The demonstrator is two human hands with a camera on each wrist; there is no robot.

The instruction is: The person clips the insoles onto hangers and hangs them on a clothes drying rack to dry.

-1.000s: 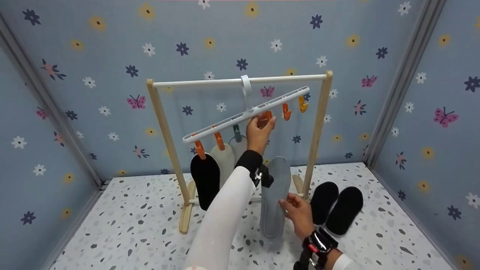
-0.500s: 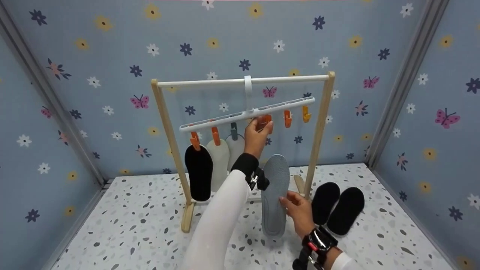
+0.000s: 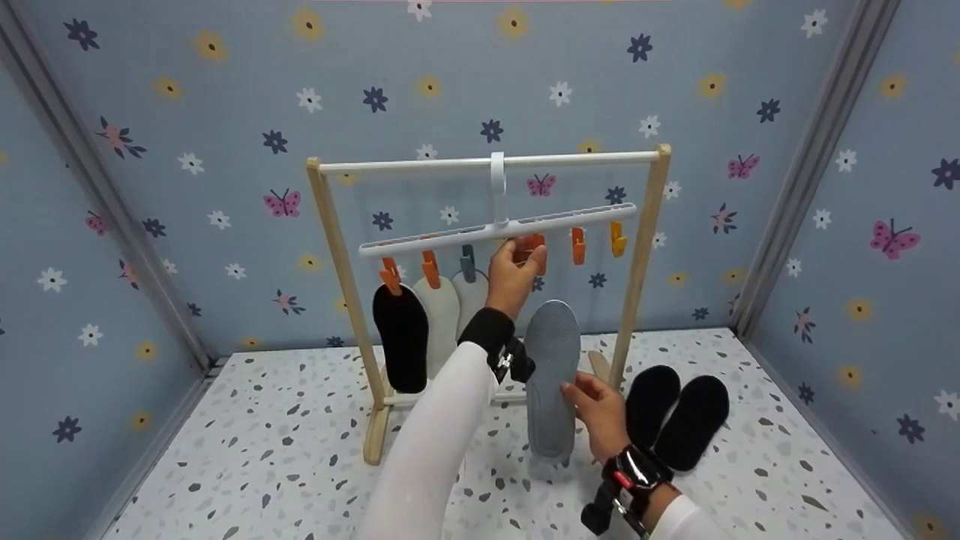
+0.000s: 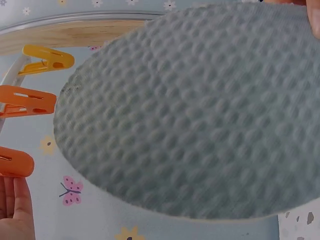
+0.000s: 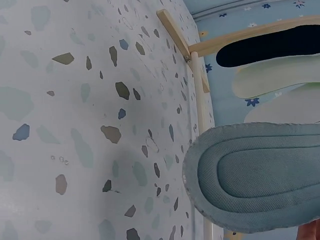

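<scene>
My left hand (image 3: pixel 514 277) reaches up and pinches an orange clip (image 3: pixel 541 259) hanging below the middle of the white hanger (image 3: pixel 570 220). My right hand (image 3: pixel 602 412) holds a grey insole (image 3: pixel 553 375) upright by its right edge, thumb in front. The insole's top end stands below the pinched clip, apart from it. Dimples cover the insole's face (image 4: pixel 185 115) in the left wrist view, and its heel end (image 5: pixel 265 175) shows in the right wrist view. Left of my left hand, a black insole (image 3: pixel 401 341), a cream insole (image 3: pixel 441 319) and a pale grey insole (image 3: pixel 470 292) hang from clips.
The hanger hooks over the white top bar (image 3: pixel 420 164) of a wooden rack (image 3: pixel 330 270). An orange clip (image 3: pixel 578 246) and a yellow clip (image 3: pixel 618 240) hang unloaded at its right. Two black insoles (image 3: pixel 651 401) lie on the speckled surface (image 3: pixel 247 435) at the right.
The hanger has swung closer to level, its right end dropping and its left end rising with the hung insoles. The right hand has raised the grey insole slightly. The left hand stays on the clip.
</scene>
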